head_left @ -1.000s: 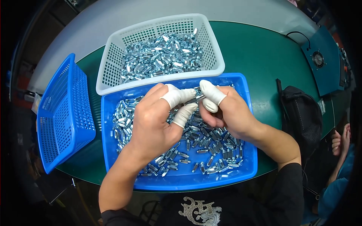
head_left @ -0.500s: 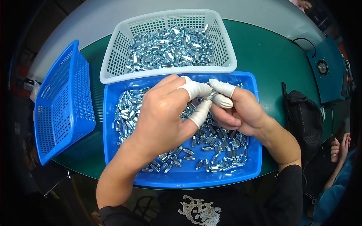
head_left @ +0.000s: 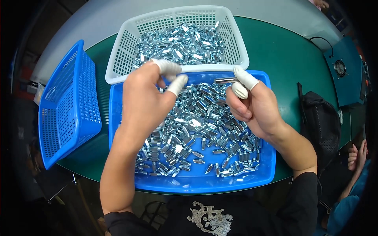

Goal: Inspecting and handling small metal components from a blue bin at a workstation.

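Between the white-cotted thumb and finger of my right hand [head_left: 254,104] is a slim silvery metal rod [head_left: 224,80], pointing left over the blue tray [head_left: 204,183]. My left hand [head_left: 153,88] hangs above the tray's far left side, by the front rim of the white basket [head_left: 197,67]. Its cotted thumb and fingers are apart and a little blurred, and nothing shows between them. Beneath both hands, many small shiny hexagonal metal fittings [head_left: 193,122] lie loose in the blue tray. More fittings of the same look [head_left: 177,45] fill the white basket.
A blue perforated basket [head_left: 88,90] is tilted on its side at the left of the green table [head_left: 271,47]. To the right are a black bag [head_left: 321,118] and a teal box with a fan [head_left: 342,70]. Another person's hands [head_left: 357,155] show at the far right.
My hands have come apart. The left has moved left and away from me, and its fingers have spread. My right hand has shifted slightly right, and the metal rod in it now shows.
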The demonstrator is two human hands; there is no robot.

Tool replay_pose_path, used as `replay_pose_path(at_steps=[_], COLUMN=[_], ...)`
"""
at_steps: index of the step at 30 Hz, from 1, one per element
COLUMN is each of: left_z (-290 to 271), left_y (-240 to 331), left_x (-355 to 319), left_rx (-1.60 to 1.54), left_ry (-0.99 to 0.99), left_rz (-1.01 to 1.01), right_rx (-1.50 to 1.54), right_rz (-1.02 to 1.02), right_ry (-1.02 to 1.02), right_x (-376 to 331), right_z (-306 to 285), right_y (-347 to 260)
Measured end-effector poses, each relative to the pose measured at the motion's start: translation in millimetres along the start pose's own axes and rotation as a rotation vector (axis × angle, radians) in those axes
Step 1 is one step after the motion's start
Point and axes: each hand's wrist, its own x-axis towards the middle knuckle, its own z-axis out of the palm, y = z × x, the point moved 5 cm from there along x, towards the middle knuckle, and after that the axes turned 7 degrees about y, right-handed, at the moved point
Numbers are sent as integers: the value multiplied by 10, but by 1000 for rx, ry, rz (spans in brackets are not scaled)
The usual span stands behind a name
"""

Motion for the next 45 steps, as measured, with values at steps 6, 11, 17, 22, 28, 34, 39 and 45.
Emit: replay_pose_path(at_steps=[6, 11, 17, 22, 28, 34, 39, 45], left_z=[251, 331, 274, 269, 202, 150, 164, 156], left_y=[-4, 7, 58, 188, 245, 282, 203, 231], left_x=[-178, -232, -165, -194, -156, -119, -123, -170], left_rx=[335, 344, -180, -675, -555, -467, -470, -580], left_ry=[-257, -271, -291, -337, -122, -97, -122, -167], left_rz=[24, 90, -249, -419, -195, -11, -58, -233], right_rx=[2, 4, -13, -63, -98, -124, -120, -196], right_rz=[-16, -19, -80, -181, -181, -178, -244, -247], right_ry=[-51, -55, -32, 16, 23, 42, 63, 32], right_x=[-14, -23, -33, -45, -42, -60, -58, -49], right_z=[40, 45, 8, 2, 7, 39, -2, 26], right_y=[-6, -4, -31, -67, -74, -57, -86, -63])
